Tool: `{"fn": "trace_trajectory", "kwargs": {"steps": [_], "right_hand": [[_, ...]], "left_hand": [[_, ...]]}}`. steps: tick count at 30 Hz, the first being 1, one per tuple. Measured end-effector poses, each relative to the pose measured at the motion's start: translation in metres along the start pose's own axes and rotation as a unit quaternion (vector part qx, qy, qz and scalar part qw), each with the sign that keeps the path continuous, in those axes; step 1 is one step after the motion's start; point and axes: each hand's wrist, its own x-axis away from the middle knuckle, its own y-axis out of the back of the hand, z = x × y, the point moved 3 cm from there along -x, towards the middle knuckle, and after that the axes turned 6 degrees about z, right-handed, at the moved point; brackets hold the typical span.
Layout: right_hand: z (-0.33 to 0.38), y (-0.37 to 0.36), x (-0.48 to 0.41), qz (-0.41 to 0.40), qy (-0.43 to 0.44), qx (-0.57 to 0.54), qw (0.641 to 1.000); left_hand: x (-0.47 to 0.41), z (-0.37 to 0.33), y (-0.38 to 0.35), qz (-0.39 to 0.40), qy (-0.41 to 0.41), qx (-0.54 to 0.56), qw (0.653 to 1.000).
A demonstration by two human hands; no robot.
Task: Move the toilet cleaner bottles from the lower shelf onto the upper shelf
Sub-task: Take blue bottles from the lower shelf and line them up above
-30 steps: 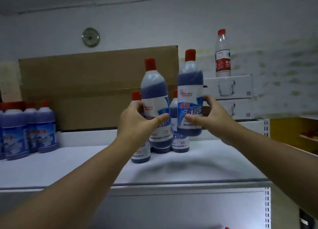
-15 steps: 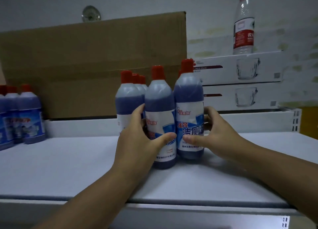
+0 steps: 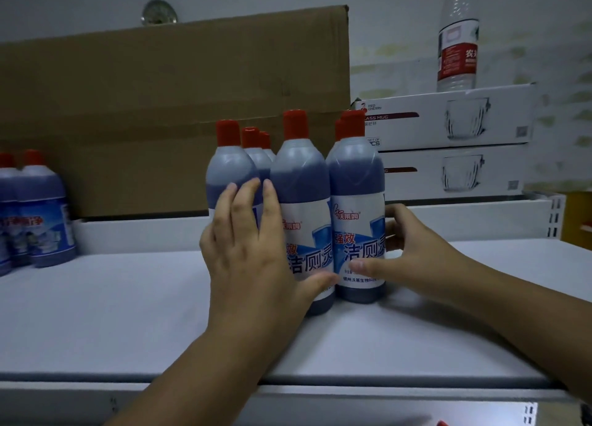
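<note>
Two toilet cleaner bottles with red caps and blue liquid stand side by side on the white upper shelf (image 3: 128, 313). The left one (image 3: 304, 201) and the right one (image 3: 357, 185) stand in front of several more of the same kind (image 3: 230, 169). My left hand (image 3: 250, 259) rests against the left bottle with its fingers stretched upward and loose, thumb at the label's lower edge. My right hand (image 3: 416, 259) cups the right bottle loosely, thumb on the label, fingers behind, palm off it.
Another group of blue cleaner bottles (image 3: 41, 211) stands at the shelf's far left. A big cardboard box (image 3: 160, 105) fills the back. Two stacked white glass-mug boxes (image 3: 448, 121) sit at the back right with a water bottle (image 3: 458, 41) on top.
Both bottles came down from the air onto the shelf beside the others. My grips have loosened; the left fingers have straightened.
</note>
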Motion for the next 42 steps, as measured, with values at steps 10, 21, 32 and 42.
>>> {"fn": "trace_trajectory", "kwargs": {"steps": [10,21,32,42], "right_hand": [[-0.004,0.001,-0.002,0.006,-0.008,0.010,1.000],[0.003,0.000,0.003,-0.004,-0.017,0.082,0.996],[0.055,-0.031,0.087,-0.233,0.269,0.232,0.905],[0.031,-0.254,0.143,0.129,0.214,0.313,0.916]], "left_hand": [[-0.013,0.000,-0.006,0.090,0.046,0.019,0.995],[-0.008,0.005,-0.008,0.066,0.014,0.079,0.995],[0.049,0.044,0.053,-0.010,-0.152,0.209,0.966],[0.193,0.214,0.045,0.229,0.005,0.136,0.964]]}}
